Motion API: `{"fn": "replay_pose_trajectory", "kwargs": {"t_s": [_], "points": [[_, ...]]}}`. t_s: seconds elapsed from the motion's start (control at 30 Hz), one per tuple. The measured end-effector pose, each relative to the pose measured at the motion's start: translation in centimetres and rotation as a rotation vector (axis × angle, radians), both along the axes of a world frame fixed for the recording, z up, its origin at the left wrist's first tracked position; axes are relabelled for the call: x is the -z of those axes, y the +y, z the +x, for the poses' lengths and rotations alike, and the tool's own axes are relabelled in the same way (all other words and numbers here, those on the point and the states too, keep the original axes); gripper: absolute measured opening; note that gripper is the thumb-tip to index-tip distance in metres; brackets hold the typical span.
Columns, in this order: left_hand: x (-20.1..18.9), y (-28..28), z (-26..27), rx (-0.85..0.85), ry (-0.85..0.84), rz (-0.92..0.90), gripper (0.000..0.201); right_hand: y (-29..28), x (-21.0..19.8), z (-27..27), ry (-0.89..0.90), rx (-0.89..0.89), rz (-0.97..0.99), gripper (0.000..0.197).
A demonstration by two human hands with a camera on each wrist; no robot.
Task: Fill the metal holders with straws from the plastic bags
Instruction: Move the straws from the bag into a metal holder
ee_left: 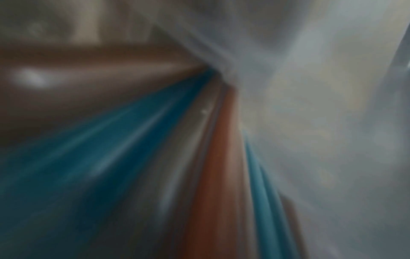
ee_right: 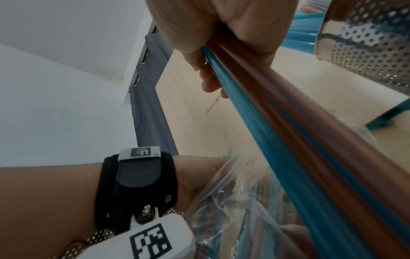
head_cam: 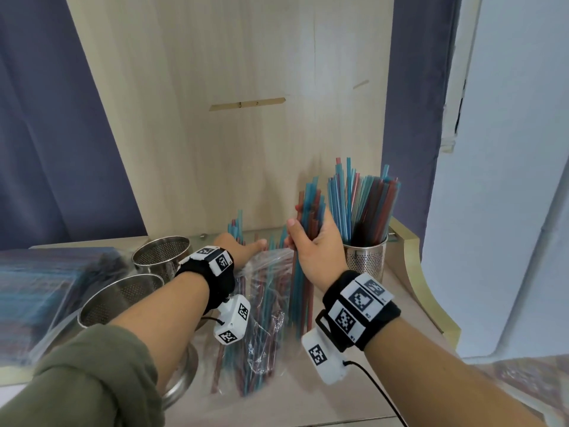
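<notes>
My right hand (head_cam: 303,231) grips a bundle of blue and red-brown straws (head_cam: 303,288), upright, its lower ends just above the table beside the open plastic bag (head_cam: 266,306). In the right wrist view the fingers (ee_right: 221,35) wrap the same bundle (ee_right: 288,126). My left hand (head_cam: 243,246) holds the bag's far end, thumb out along the plastic; its fingers are hidden. More straws lie in the bag (ee_right: 244,201). A perforated metal holder (head_cam: 366,257) packed with straws stands just right of my right hand. The left wrist view is a blur of straws (ee_left: 106,157) and plastic (ee_left: 310,105).
Two empty perforated metal holders (head_cam: 161,252) (head_cam: 120,298) stand left of the bag. Stacked bags of straws (head_cam: 37,291) lie at the far left. A wooden board (head_cam: 234,118) leans upright behind the table. The table's edge (head_cam: 431,297) curves away on the right.
</notes>
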State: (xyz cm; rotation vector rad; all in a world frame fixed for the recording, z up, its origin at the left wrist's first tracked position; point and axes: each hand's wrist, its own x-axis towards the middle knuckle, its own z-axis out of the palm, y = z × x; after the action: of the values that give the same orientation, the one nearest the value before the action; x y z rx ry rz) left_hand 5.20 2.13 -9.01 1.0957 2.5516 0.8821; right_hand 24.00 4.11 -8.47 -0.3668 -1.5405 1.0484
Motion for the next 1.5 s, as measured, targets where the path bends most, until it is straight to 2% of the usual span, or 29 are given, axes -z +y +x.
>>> {"fn": "replay_pose_trajectory", "kwargs": {"t_s": [0.1, 0.23, 0.5, 0.7, 0.87, 1.0, 1.07, 1.17, 1.3, 1.4, 1.5], "points": [[0.5, -0.4, -0.1, -0.008, -0.036, -0.106, 0.082, -0.2, 0.5, -0.2, -0.045, 0.02, 0.035, 0.022], [0.9, -0.3, 0.2, -0.037, -0.079, -0.126, 0.08, -0.5, 0.9, -0.4, -0.076, 0.026, 0.024, 0.013], [0.5, -0.4, -0.3, -0.056, -0.203, 0.106, 0.05, -0.1, 1.3, -0.1, -0.085, 0.026, 0.013, 0.016], [-1.2, -0.9, 0.5, -0.111, -0.175, 0.298, 0.032, -0.4, 1.3, -0.2, -0.096, 0.018, -0.01, 0.014], [-4.0, -1.6, 1.9, 0.013, -0.173, 0.41, 0.017, -0.3, 1.1, -0.2, -0.115, 0.031, -0.004, 0.013], [-5.7, -2.3, 1.7, 0.108, -0.156, 0.547, 0.025, 0.1, 1.4, -0.3, -0.124, 0.037, -0.048, 0.021], [-6.4, -2.9, 1.6, 0.089, -0.107, 0.63, 0.027, 0.2, 1.5, -0.3, -0.134, 0.037, -0.059, 0.02], [-7.5, -3.4, 1.4, 0.062, -0.087, 0.767, 0.031, 0.1, 1.6, -0.3, -0.139, 0.033, -0.076, 0.03], [-9.4, -4.0, 1.3, 0.038, -0.077, 0.931, 0.029, -0.2, 1.5, -0.3, -0.157, 0.053, -0.052, 0.018], [-11.5, -4.9, 1.7, 0.045, -0.055, 1.065, 0.022, -0.6, 1.5, -0.3, -0.157, 0.05, -0.023, 0.02], [-14.2, -6.1, 2.1, 0.019, -0.06, 1.219, 0.027, -0.6, 1.5, -0.3, -0.145, 0.02, -0.028, 0.016]]}}
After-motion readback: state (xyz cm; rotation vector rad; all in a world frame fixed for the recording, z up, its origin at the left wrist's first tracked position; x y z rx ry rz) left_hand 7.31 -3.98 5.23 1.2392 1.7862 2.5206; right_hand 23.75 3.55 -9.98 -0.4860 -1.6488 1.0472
